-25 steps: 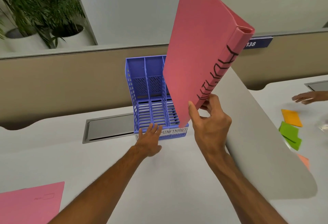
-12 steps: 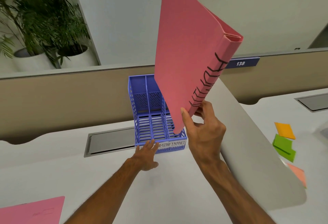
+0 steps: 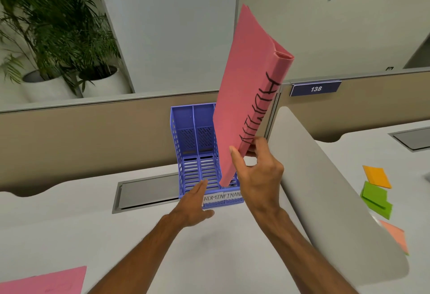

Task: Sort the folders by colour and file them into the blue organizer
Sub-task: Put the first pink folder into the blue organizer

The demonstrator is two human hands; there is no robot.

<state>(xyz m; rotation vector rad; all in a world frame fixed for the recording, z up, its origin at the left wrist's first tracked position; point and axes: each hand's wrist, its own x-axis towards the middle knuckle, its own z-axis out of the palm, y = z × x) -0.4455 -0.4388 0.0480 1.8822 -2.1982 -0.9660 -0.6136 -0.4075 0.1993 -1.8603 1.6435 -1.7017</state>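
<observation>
A blue slotted organizer (image 3: 186, 130) stands on the white desk against the beige partition, with labels reading ADMIN and FINANCE on its front lip. My right hand (image 3: 258, 177) grips the lower spine of a pink folder (image 3: 244, 98) with black handwriting. The folder stands nearly upright, and its bottom corner dips into the organizer's right-hand slot. My left hand (image 3: 195, 203) lies with straight fingers against the organizer's front edge. Another pink folder (image 3: 44, 282) lies flat at the desk's near left corner.
A grey cable hatch (image 3: 146, 191) is set into the desk left of the organizer. A curved grey divider (image 3: 325, 189) rises on the right. Beyond it lie orange (image 3: 377, 176), green (image 3: 375, 198) and salmon (image 3: 395, 235) paper sheets. Potted plants (image 3: 58, 37) stand behind the partition.
My right hand has lowered the pink folder so its bottom corner sinks into the right slot. My left hand has stayed at the organizer's front edge.
</observation>
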